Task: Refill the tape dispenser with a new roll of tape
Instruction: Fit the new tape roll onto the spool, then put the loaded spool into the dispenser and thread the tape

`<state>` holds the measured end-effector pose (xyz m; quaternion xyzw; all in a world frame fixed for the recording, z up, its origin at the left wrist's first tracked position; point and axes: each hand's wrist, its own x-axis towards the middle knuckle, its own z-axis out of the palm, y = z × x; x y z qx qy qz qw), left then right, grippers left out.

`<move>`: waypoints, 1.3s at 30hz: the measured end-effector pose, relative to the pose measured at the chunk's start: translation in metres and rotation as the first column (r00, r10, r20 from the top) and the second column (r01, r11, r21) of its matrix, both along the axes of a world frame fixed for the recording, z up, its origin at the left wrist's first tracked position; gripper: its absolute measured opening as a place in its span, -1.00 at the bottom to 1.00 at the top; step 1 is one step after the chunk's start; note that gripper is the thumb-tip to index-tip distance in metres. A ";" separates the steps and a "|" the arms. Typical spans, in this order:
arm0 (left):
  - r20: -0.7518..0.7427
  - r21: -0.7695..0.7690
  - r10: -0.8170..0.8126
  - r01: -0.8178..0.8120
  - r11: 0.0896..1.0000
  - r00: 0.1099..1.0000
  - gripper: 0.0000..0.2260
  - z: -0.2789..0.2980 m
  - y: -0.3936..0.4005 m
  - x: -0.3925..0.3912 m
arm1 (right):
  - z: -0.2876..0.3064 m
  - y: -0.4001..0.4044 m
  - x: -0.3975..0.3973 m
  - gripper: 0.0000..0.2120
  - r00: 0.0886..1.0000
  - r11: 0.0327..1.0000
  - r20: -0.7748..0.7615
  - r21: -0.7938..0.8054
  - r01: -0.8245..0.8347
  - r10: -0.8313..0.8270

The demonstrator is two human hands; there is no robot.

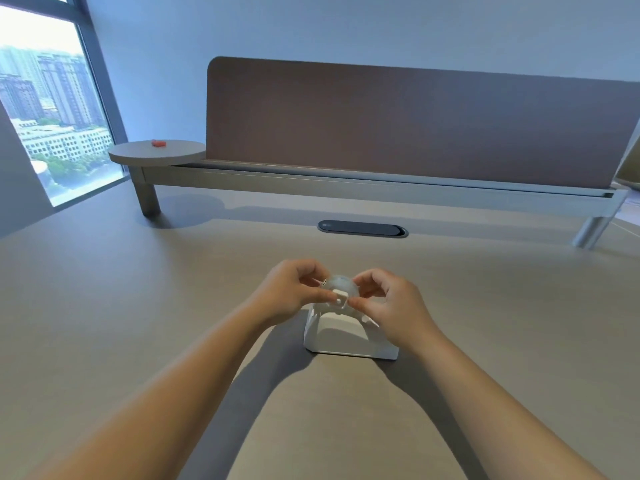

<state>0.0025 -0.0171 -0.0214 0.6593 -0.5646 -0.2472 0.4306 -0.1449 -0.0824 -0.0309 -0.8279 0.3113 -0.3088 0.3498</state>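
Observation:
A white tape dispenser (346, 336) stands on the beige desk (138, 306) in the middle of the head view. Just above its open cradle is a clear roll of tape (341, 284) with a white hub (339, 297) through its centre. My left hand (294, 291) pinches the roll and hub from the left side. My right hand (388, 303) pinches them from the right, its palm partly hiding the dispenser's right wall. Whether the hub rests in the dispenser's slots cannot be told.
A brown divider panel (415, 123) on a metal rail crosses the desk's far side. A dark oval cable port (362, 228) lies in front of it. A round side shelf (157, 152) at the left carries a small red object (158, 143). A window (52, 109) fills the far left.

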 end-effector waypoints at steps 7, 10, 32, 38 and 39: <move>-0.057 -0.008 -0.031 0.031 0.999 0.998 -0.86 -0.008 0.004 0.004 | 0.000 0.003 -0.002 -0.87 1.000 1.000 -0.005 -0.013 -0.017 0.017; -0.037 0.028 -0.031 0.032 0.999 0.999 -0.90 -0.012 0.007 0.006 | -0.002 0.002 -0.002 -0.82 0.999 0.999 -0.035 -0.033 -0.016 0.014; -0.331 0.098 -0.060 0.097 0.990 0.942 -0.91 -0.016 -0.001 0.005 | -0.008 -0.003 0.000 -0.81 1.000 0.975 0.006 0.220 0.014 -0.016; -0.287 0.121 -0.045 0.083 0.989 0.957 -0.89 -0.015 -0.004 0.002 | -0.009 -0.007 0.000 -0.75 1.000 0.974 0.004 0.228 -0.010 0.009; -0.274 0.117 -0.046 0.081 0.990 0.961 -0.88 -0.015 -0.004 0.001 | -0.009 -0.007 0.000 -0.74 1.000 0.974 0.000 0.227 -0.010 0.011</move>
